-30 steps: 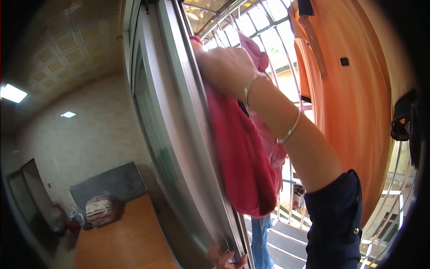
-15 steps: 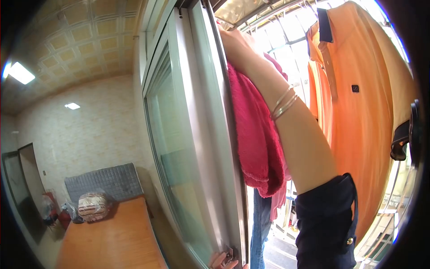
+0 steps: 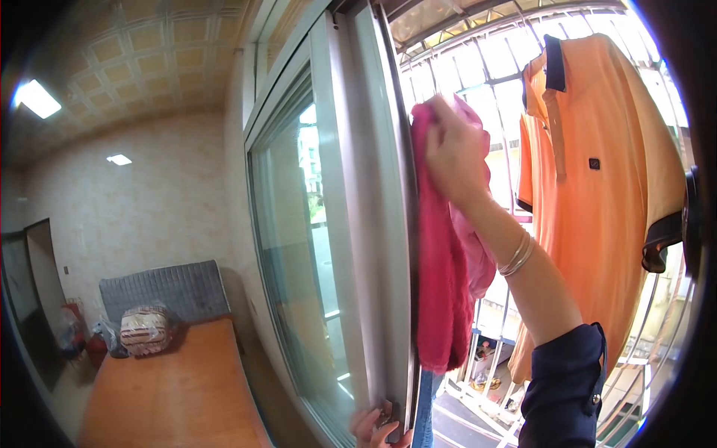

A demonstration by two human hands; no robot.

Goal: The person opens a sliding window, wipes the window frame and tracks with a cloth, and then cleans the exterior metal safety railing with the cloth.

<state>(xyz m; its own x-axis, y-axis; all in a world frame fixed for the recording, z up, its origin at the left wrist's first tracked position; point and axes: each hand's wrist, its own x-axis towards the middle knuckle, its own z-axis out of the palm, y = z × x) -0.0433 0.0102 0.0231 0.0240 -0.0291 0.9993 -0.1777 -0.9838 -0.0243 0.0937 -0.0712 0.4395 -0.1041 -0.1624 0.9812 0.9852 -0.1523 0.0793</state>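
Observation:
Outside the window opening, my right hand (image 3: 457, 157) is closed round the top of a deep pink plush cloth (image 3: 441, 299), which hangs down beside the window's edge. A lighter pink fabric (image 3: 478, 250) shows behind it. Two thin bangles ring my right wrist, below which is a dark sleeve. At the bottom of the view, the fingers of my left hand (image 3: 379, 433) curl round the edge of the sliding window frame (image 3: 373, 224), by its latch. Right of my right hand hangs an orange polo shirt (image 3: 597, 209) with a dark collar.
Metal bars (image 3: 478, 358) enclose the space outside, with a rail overhead. Blue jeans (image 3: 426, 399) hang partly hidden below the pink cloth. Indoors stand a wooden bed board (image 3: 164, 388), a grey headboard (image 3: 164, 291) and a plastic-wrapped striped bundle (image 3: 146, 330).
My right hand has come down from the top of the opening, and the pink plush cloth hangs lower with it. The view has shifted slightly. My left hand stays at the window frame.

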